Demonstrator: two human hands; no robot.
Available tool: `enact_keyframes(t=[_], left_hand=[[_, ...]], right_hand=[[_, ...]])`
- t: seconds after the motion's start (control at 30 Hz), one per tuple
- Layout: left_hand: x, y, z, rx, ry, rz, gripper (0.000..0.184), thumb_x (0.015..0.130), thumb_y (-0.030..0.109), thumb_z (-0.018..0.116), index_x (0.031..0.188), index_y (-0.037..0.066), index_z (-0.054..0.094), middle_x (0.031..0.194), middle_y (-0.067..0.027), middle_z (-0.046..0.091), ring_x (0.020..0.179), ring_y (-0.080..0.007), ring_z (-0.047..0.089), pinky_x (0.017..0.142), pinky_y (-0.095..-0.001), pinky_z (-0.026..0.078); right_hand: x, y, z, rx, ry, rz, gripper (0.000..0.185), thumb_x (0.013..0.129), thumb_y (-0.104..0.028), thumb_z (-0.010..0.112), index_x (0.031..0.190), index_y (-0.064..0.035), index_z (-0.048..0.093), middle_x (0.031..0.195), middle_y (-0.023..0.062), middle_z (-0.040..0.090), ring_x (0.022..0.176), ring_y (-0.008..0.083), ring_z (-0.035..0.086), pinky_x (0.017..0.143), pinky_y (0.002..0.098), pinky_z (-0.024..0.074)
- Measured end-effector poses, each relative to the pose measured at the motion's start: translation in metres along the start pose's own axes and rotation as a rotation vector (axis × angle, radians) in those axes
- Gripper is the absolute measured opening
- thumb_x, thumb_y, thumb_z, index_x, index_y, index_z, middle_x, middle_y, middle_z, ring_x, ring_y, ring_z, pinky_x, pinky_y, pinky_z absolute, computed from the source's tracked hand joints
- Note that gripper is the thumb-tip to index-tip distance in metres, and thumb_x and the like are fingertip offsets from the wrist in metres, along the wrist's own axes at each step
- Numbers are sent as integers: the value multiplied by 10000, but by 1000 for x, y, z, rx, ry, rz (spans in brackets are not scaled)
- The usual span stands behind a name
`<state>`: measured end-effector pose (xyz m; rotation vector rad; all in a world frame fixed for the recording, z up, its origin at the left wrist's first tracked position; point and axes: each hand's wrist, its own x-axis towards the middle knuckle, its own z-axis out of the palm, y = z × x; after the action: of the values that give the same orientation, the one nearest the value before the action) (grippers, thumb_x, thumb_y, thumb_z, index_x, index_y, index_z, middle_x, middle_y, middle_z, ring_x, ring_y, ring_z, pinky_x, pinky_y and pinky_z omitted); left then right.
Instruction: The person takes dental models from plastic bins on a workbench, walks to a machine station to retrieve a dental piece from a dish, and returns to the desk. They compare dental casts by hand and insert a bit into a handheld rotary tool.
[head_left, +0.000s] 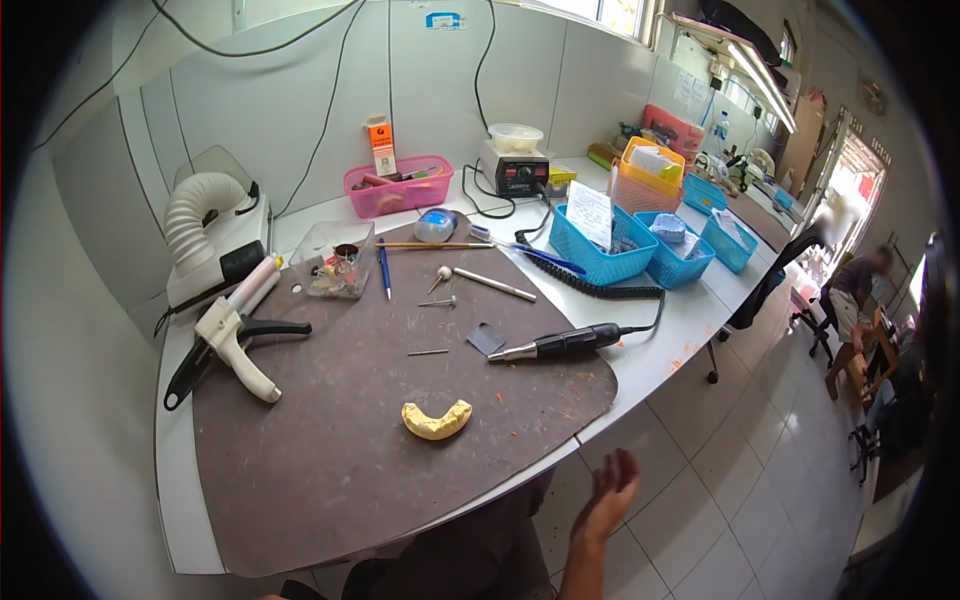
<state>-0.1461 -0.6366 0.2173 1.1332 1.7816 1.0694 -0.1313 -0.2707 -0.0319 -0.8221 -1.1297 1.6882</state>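
My right hand [608,497] is raised off the table's front edge, over the tiled floor, its fingers loosely apart and holding nothing. My left hand is out of view. On the brown mat [330,450] lies a yellow horseshoe-shaped dental cast [437,420], the thing nearest to my right hand on the table. Behind it are a thin metal bur [428,352], a grey square piece [486,339] and a black handpiece [570,342] with a metal tip. Further back lie small mounted bits [440,302], a silver rod [495,285], a blue pen [384,268] and a long brush [430,246].
A dispensing gun [237,345] and a white suction hose [200,215] stand at the left. Behind are a clear box [335,262], a pink basket [400,195] and a control unit [516,172]. Blue baskets [600,262] line the right. Another person [855,290] sits far right.
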Motion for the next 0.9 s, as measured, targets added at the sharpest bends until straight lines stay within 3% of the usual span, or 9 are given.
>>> enact_keyframes(t=[0.1,0.17,0.2,0.33,0.4,0.43,0.5,0.7,0.9], left_hand=[[5,17,-17,-5,91,-173,350,849,100,716,1166,-19,626,1014,-163,659,884,-270,657,792,-333,518],[19,12,-32,450,248,-201,390,819,144,736,1193,81,645,949,-87,692,798,-212,676,688,-299,535],[31,2,-34,659,370,-82,343,768,111,763,1100,86,684,749,-41,647,610,-177,613,537,-304,486],[77,-14,-54,793,495,120,340,728,82,774,1056,82,685,735,-45,617,619,-190,597,547,-313,489],[93,-13,-65,814,300,134,432,808,201,732,1196,57,607,1090,-139,616,958,-290,615,844,-431,504],[105,-18,-67,812,305,134,432,808,201,732,1196,57,607,1090,-139,616,958,-290,615,844,-431,504],[133,-34,-68,933,464,463,451,705,106,790,1127,81,635,989,-97,618,851,-250,610,713,-349,526],[159,-62,-65,867,465,483,553,727,165,790,1227,82,570,1186,-129,560,1084,-293,542,924,-418,465],[156,-67,-74,764,523,381,529,762,164,758,1241,55,561,1179,-137,568,1072,-310,554,906,-418,464]], right_hand=[[29,-58,7,52,5,-344,241,962,-63,508,1193,5,519,1238,107,545,1143,188,521,997,356,413],[46,-89,15,-68,-66,-502,184,960,-59,516,1133,-15,560,1194,96,567,1100,181,543,969,335,423],[51,-104,20,-190,-155,-650,141,957,-54,524,1073,-35,602,1151,85,590,1057,173,564,942,314,433],[56,-149,49,-322,-327,-761,87,911,-15,576,970,-9,640,1087,114,622,1004,202,604,899,333,477],[53,-163,63,-510,-468,-935,105,871,-3,617,967,-23,654,1018,118,655,960,224,636,867,332,489],[51,-167,69,-510,-473,-938,105,871,-3,617,967,-23,654,1018,118,655,960,224,636,867,332,489],[48,-175,82,-608,-579,-1051,125,840,-3,648,961,-29,668,973,117,673,921,239,660,840,335,500],[40,-180,141,-697,-894,-964,141,843,-19,661,983,-26,680,935,123,670,867,280,664,784,345,512],[45,-148,204,-996,-1195,-808,233,908,-152,601,1084,-11,660,1017,166,654,940,338,640,858,415,486]])
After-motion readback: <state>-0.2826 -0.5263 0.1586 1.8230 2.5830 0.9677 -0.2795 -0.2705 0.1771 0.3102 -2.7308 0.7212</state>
